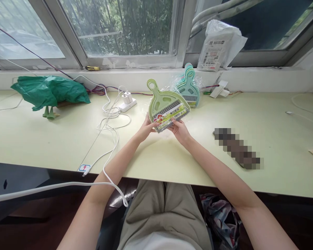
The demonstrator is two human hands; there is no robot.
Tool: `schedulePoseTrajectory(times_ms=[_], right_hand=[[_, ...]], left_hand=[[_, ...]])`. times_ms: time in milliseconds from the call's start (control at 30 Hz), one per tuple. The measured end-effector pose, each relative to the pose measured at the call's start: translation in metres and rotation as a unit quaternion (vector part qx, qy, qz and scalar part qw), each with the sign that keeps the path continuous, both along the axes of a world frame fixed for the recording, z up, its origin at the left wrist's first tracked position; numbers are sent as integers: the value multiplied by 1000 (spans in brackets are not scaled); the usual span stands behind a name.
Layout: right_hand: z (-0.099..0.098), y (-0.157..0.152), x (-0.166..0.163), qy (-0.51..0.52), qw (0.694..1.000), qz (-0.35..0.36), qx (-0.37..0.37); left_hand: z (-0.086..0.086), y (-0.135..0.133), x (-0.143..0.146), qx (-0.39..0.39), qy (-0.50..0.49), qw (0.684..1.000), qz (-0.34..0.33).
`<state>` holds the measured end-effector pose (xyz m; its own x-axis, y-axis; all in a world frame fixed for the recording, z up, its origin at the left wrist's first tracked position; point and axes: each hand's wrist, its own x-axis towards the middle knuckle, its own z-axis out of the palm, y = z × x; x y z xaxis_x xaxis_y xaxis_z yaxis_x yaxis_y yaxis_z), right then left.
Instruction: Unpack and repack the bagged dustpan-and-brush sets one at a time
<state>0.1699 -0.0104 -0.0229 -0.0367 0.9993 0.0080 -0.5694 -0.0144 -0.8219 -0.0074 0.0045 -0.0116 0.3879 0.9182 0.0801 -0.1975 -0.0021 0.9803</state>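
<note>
A green dustpan and brush set (169, 106) in clear wrapping is held up above the table, its looped handle tilted to the upper left. Grey bristles and a printed label show on its face. My left hand (146, 128) grips its lower left edge, thumb in front. At the lower right edge, my right hand (179, 129) is closed on the same set. Just behind stands a stack of blue-green dustpan sets (190, 86), also in clear film, leaning by the window ledge.
White cables (112, 119) and a power strip (127, 104) lie to the left. Beyond them is a green plastic bag (50, 92). A blurred-out dark object (237, 148) rests at the right. A white plastic package (216, 48) and a yellow-handled tool (92, 68) sit on the ledge.
</note>
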Motion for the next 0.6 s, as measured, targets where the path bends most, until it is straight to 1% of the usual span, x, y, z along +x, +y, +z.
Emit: schedulePoseTrajectory(times_ms=[233, 467, 600], right_hand=[[-1, 1, 0, 10, 1000, 0, 5], [1, -1, -2, 15, 1000, 2, 5], [0, 0, -1, 10, 1000, 12, 10]], left_hand=[[3, -2, 1, -6, 2, 1000, 2], [1, 1, -2, -7, 5, 1000, 1], [2, 0, -2, -9, 9, 1000, -17]])
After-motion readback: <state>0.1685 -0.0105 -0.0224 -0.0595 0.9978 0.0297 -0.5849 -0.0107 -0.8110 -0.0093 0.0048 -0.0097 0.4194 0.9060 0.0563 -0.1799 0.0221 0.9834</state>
